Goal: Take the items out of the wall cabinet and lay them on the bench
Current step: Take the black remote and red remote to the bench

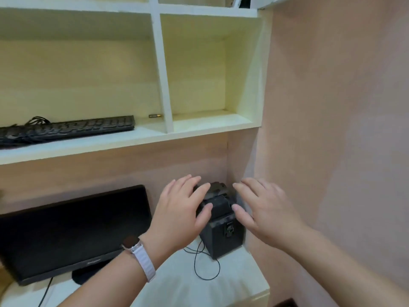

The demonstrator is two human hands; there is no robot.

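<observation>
A black speaker box stands on the white bench in the right corner, with a smaller dark object stacked on top of it. My left hand and my right hand hover on either side of that stack with fingers straight and spread, holding nothing. The left fingertips lie at the edge of the top object; whether they touch it I cannot tell. In the wall cabinet above, a black keyboard with its cable lies on the left shelf. A small battery lies beside it.
A black monitor stands on the bench to the left. A thin black cable loops from the speaker across the bench. The pink wall closes the right side. The cabinet's right compartment holds nothing visible.
</observation>
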